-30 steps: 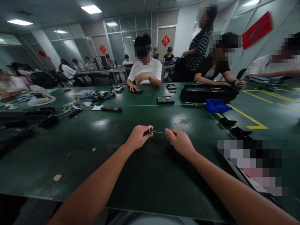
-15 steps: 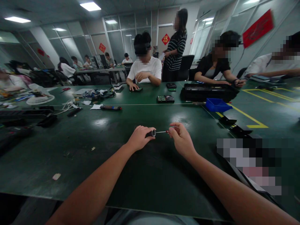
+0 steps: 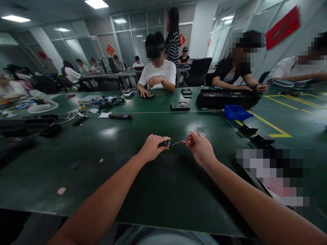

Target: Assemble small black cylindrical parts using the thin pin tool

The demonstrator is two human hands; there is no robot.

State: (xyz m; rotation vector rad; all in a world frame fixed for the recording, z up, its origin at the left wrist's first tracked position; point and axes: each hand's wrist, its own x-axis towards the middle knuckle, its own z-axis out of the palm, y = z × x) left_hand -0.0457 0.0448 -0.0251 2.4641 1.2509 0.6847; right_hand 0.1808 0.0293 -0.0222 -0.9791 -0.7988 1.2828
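Observation:
My left hand (image 3: 152,148) is closed around a short black cylinder (image 3: 167,143), whose shiny round end faces right. Most of its body is hidden in my fingers. Opposite it, my right hand (image 3: 200,148) pinches a thin screwdriver (image 3: 179,142) by its reddish handle, mostly covered by the fingers. The metal shaft slants down to the left, and its tip appears just short of the cylinder's end. Both hands hover over the green table (image 3: 153,200).
Ahead lie a pen-like tool (image 3: 120,116), a hard drive (image 3: 180,106), a blue bin (image 3: 237,112) and a long black casing (image 3: 227,98). Black brackets (image 3: 261,140) sit at right, cables (image 3: 73,115) at left. A co-worker (image 3: 157,73) sits opposite.
My right hand has turned, tilting the screwdriver from nearly level to slanting, its tip drawn slightly away from the cylinder. In the background a standing person has moved left.

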